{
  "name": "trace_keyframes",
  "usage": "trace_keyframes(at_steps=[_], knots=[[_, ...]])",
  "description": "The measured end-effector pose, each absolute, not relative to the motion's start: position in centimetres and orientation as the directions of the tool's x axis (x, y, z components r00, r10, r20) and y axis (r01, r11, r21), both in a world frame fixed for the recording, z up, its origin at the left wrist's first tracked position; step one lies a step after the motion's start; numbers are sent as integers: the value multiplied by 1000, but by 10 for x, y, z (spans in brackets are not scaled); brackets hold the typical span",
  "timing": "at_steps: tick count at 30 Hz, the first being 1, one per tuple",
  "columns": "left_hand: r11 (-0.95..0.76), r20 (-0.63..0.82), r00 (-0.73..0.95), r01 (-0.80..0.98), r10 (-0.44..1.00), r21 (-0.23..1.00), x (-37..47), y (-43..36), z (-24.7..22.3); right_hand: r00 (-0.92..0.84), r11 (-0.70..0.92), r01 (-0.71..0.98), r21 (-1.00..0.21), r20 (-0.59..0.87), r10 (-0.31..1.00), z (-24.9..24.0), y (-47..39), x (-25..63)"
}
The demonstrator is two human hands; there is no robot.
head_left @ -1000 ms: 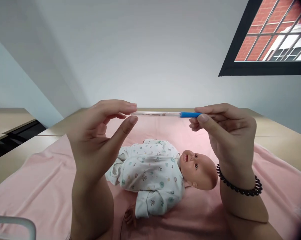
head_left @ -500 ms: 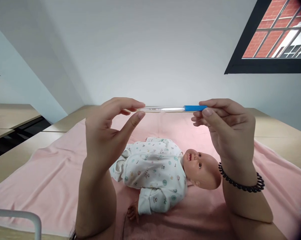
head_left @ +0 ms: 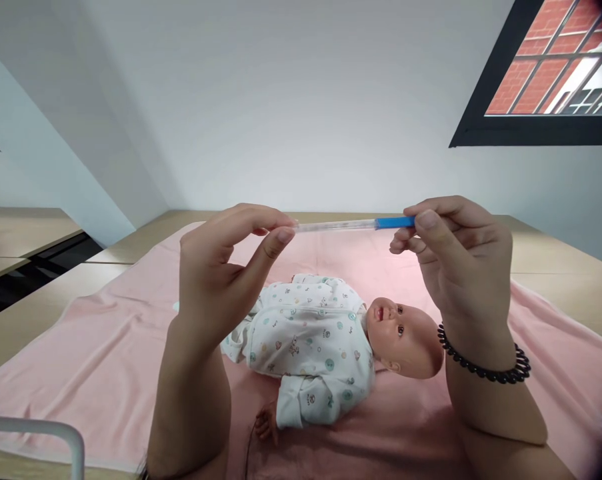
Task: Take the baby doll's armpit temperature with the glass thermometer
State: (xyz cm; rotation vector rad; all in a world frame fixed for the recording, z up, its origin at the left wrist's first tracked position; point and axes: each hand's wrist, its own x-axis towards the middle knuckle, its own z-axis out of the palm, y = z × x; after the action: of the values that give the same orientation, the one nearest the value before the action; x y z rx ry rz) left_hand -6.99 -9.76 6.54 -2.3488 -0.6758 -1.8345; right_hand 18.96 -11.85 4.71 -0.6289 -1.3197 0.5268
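Observation:
A slim glass thermometer (head_left: pixel 335 226) in a clear tube with a blue end (head_left: pixel 395 223) is held level between my hands, slightly blurred. My left hand (head_left: pixel 225 267) pinches its clear end between thumb and fingertips. The blue end is gripped by the thumb and index finger of my right hand (head_left: pixel 461 260), whose other fingers curl below it. Beneath my hands a baby doll (head_left: pixel 305 340) lies on its back, head to the right, in a white printed outfit. My left forearm hides part of the doll's legs.
A pink blanket (head_left: pixel 111 347) spreads under the doll on a wooden table (head_left: pixel 555 257). A white metal rail (head_left: pixel 35 425) juts in at the lower left. Behind the table stands a pale wall (head_left: pixel 301 107), with a dark-framed window (head_left: pixel 535 130) at upper right.
Both hands have shifted a little to the right with the thermometer, my left hand also slightly lower. The thermometer has turned, and its markings are less clear. The doll has not moved.

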Motion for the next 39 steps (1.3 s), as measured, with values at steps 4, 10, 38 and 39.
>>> trace_keyframes(at_steps=[4,10,38,39], knots=[[-900,942,177,388,286,200,-70,-98,65,176,716,8,-698,706,686,47,-119,190],[-905,946,151,366,287,217,-71,-99,65,135,736,-21,-677,728,673,46,-116,190],[-898,949,126,380,289,223,-71,-100,65,74,715,52,-698,716,694,46,-118,186],[-894,946,134,387,296,225,-72,-100,65,68,707,60,-704,710,701,46,-118,186]])
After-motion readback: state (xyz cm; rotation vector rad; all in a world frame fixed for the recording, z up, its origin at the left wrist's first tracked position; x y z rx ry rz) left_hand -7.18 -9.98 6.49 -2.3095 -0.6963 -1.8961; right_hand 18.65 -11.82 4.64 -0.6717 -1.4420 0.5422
